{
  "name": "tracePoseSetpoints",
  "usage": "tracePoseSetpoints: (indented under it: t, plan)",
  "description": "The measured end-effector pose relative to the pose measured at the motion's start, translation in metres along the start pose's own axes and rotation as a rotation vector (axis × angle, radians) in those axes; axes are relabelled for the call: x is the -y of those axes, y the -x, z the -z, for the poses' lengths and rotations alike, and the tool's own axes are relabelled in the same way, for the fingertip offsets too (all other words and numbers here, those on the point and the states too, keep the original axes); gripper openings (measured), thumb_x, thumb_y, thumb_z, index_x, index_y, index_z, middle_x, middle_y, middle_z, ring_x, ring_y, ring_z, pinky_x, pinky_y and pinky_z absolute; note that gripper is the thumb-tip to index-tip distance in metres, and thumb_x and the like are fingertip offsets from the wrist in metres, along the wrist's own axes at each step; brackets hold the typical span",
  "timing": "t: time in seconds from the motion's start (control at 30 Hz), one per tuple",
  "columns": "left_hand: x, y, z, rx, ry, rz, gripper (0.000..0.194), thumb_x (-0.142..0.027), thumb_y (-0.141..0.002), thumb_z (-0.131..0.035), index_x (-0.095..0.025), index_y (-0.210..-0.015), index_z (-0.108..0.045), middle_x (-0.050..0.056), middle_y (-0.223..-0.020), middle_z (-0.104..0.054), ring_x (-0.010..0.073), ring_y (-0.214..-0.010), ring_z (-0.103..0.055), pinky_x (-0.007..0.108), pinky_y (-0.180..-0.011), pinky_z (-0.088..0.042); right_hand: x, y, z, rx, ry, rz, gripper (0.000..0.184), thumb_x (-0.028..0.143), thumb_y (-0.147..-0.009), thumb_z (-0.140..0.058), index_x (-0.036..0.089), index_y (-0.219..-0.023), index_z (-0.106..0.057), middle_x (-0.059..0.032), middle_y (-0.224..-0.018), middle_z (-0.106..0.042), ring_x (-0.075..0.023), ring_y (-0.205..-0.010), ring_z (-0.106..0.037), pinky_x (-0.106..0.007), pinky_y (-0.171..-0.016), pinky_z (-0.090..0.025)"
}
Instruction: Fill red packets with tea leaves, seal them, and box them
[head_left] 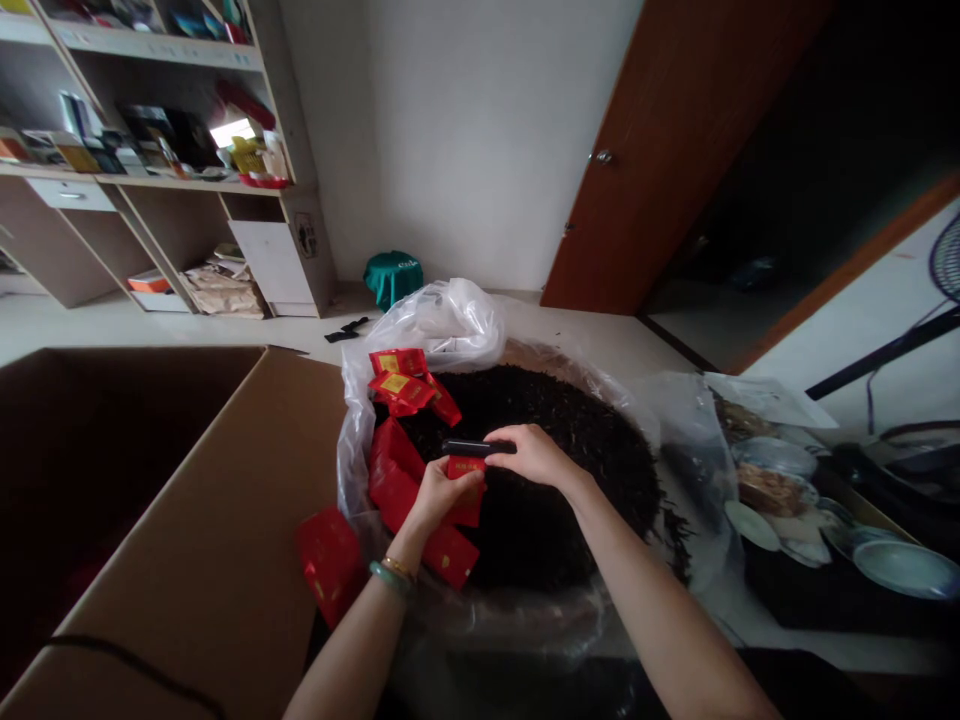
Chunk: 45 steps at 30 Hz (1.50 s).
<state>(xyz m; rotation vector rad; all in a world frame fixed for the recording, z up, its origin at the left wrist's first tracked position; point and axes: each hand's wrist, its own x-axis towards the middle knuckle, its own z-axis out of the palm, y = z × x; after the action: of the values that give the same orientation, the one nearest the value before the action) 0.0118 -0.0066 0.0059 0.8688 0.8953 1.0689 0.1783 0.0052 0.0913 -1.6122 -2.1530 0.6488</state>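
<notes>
My left hand [441,492] is closed on a small red packet [466,508], thumb across its front, holding it upright over the dark loose leaves. Pinched in my right hand [534,452] is a slim black bar-shaped tool [466,448], which lies across the packet's top edge. The dark leaves [559,430], looking like dried tea, fill a large bag of clear plastic [358,440]. More red packets [401,392] rest at the heap's upper left. Other red packets [394,470] lie close to my left hand, and one red packet [330,560] is outside the bag.
A big cardboard box [217,530] stands open on the left. On the right are a clear jar [772,475], pale dishes [904,562] and a fan [946,255]. Behind are a shelf desk [289,250], a green-covered bin [394,280] and a brown door [637,150].
</notes>
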Motion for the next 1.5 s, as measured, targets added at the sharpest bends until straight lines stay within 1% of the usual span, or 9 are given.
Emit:
tracePoseSetpoints:
  t: [0.2, 0.37, 0.6, 0.73, 0.9, 0.97, 1.1, 1.27, 1.5]
  plan:
    - [0.002, -0.002, 0.001, 0.007, 0.019, -0.006, 0.048, -0.039, -0.048, -0.087, -0.01, -0.08, -0.068, 0.005, -0.067, -0.072, 0.0179, -0.057, -0.067, 0.027, -0.058, -0.053, 0.003, 0.004, -0.003, -0.03, 0.088, 0.005, 0.027, 0.026, -0.078, -0.068, 0.026, -0.105, -0.072, -0.004, -0.106, -0.073, -0.0237, -0.1, -0.067, -0.032, -0.089, -0.049]
    - [0.002, -0.002, 0.002, 0.002, -0.003, -0.006, 0.047, -0.04, -0.047, -0.087, -0.01, -0.078, -0.068, 0.005, -0.066, -0.072, 0.0173, -0.056, -0.066, 0.026, -0.056, -0.052, -0.001, 0.004, -0.007, -0.052, 0.057, 0.008, 0.026, 0.025, -0.079, -0.068, 0.024, -0.104, -0.072, -0.0052, -0.105, -0.073, -0.024, -0.099, -0.067, -0.034, -0.089, -0.049]
    - [0.001, -0.002, 0.002, 0.004, -0.004, -0.052, 0.045, -0.037, -0.05, -0.087, -0.01, -0.082, -0.07, 0.005, -0.069, -0.073, 0.0167, -0.058, -0.066, 0.027, -0.06, -0.053, -0.013, 0.005, -0.001, 0.023, -0.052, 0.01, 0.043, 0.025, -0.069, -0.075, 0.022, -0.111, -0.068, -0.0064, -0.109, -0.071, -0.024, -0.1, -0.066, -0.034, -0.089, -0.049]
    - [0.003, -0.003, 0.003, 0.018, -0.039, -0.07, 0.043, -0.038, -0.05, -0.087, -0.01, -0.079, -0.071, 0.005, -0.069, -0.072, 0.0166, -0.057, -0.065, 0.026, -0.059, -0.052, -0.013, 0.005, -0.002, 0.024, -0.074, 0.01, 0.035, 0.025, -0.072, -0.073, 0.024, -0.107, -0.07, -0.0045, -0.106, -0.073, -0.0235, -0.098, -0.067, -0.034, -0.088, -0.049]
    - [0.005, -0.004, 0.004, 0.023, -0.057, -0.05, 0.043, -0.04, -0.051, -0.086, -0.01, -0.077, -0.07, 0.006, -0.069, -0.072, 0.0167, -0.058, -0.065, 0.027, -0.059, -0.051, -0.01, 0.004, -0.006, -0.033, -0.028, 0.02, 0.027, 0.026, -0.074, -0.071, 0.027, -0.101, -0.073, -0.0028, -0.102, -0.074, -0.0237, -0.097, -0.068, -0.033, -0.088, -0.049]
    - [0.003, -0.004, 0.004, -0.007, -0.074, -0.087, 0.043, -0.04, -0.053, -0.085, -0.01, -0.081, -0.07, 0.007, -0.074, -0.073, 0.0176, -0.063, -0.066, 0.027, -0.061, -0.051, -0.009, 0.005, -0.007, -0.042, 0.002, 0.024, 0.026, 0.026, -0.075, -0.07, 0.028, -0.101, -0.073, -0.0019, -0.101, -0.074, -0.0236, -0.095, -0.069, -0.033, -0.087, -0.05]
    - [-0.004, -0.002, 0.005, -0.098, -0.088, -0.232, 0.045, -0.039, -0.06, -0.08, -0.015, -0.097, -0.07, 0.006, -0.091, -0.073, 0.019, -0.082, -0.066, 0.027, -0.075, -0.051, -0.009, 0.008, -0.009, -0.022, 0.032, 0.035, 0.026, 0.026, -0.077, -0.068, 0.028, -0.102, -0.073, -0.0015, -0.099, -0.075, -0.0231, -0.094, -0.069, -0.032, -0.084, -0.05]
    - [-0.004, -0.002, 0.009, -0.091, -0.13, -0.271, 0.035, -0.041, -0.065, -0.076, -0.015, -0.088, -0.071, 0.003, -0.08, -0.071, 0.0168, -0.075, -0.064, 0.026, -0.072, -0.049, -0.01, 0.009, -0.012, -0.008, -0.009, 0.054, 0.026, 0.025, -0.077, -0.069, 0.028, -0.102, -0.072, -0.0013, -0.102, -0.074, -0.0221, -0.096, -0.068, -0.032, -0.087, -0.049]
    - [-0.005, -0.002, 0.01, -0.088, -0.2, -0.32, 0.029, -0.038, -0.064, -0.076, -0.016, -0.083, -0.071, 0.002, -0.074, -0.069, 0.0157, -0.07, -0.061, 0.024, -0.067, -0.047, -0.005, 0.01, -0.019, 0.002, -0.014, 0.053, 0.028, 0.026, -0.077, -0.069, 0.023, -0.104, -0.071, -0.0051, -0.105, -0.072, -0.0221, -0.097, -0.067, -0.032, -0.088, -0.05]
